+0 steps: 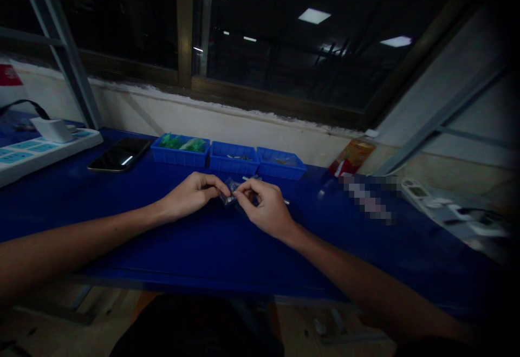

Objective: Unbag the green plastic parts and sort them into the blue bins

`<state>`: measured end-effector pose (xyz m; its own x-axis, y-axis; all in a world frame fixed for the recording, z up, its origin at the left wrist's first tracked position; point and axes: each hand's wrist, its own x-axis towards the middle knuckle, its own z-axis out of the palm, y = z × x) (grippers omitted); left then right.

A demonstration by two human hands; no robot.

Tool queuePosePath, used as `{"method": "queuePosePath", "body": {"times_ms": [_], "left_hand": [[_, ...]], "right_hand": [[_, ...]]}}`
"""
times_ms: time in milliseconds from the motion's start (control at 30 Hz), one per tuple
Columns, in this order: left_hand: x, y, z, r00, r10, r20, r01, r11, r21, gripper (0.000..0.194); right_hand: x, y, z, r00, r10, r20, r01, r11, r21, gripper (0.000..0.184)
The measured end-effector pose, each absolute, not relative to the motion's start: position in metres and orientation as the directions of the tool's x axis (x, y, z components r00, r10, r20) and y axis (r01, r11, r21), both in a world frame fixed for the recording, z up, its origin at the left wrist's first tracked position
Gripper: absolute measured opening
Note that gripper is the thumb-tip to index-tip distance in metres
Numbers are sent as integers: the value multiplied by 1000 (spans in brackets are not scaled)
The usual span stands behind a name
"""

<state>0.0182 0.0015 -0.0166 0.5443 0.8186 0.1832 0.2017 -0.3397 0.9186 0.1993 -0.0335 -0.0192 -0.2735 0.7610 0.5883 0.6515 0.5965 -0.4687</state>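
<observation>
Between my two hands, just above the blue table (195,248), is a small clear plastic bag (227,200); its contents are too dark to make out. My left hand (197,192) pinches the bag's left side with thumb and forefinger. On the other side, my right hand (262,202) closes its fingertips at the bag's upper right edge. Small metal-looking pieces (286,202) lie on the table behind and beside my right hand, partly covered by it.
Three blue bins stand along the wall: one with green packets (182,143), one with small parts (239,157), one with a few pieces (284,161). Left are a phone (119,155) and a power strip (49,148). An orange packet (353,156) and a second power strip (442,205) are right.
</observation>
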Motion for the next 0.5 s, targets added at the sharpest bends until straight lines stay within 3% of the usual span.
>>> {"method": "queuePosePath", "body": {"times_ms": [133, 333, 500], "left_hand": [[18, 0, -15, 573, 808, 134, 206, -301, 931, 21], [21, -3, -15, 550, 835, 33, 127, -123, 984, 55], [21, -7, -12, 514, 857, -24, 146, -61, 987, 48]], "right_hand": [[202, -33, -20, -263, 695, 670, 715, 606, -348, 10], [205, -34, -22, -391, 578, 716, 741, 659, -127, 15], [204, -41, -20, -573, 524, 630, 725, 682, 93, 23]]}}
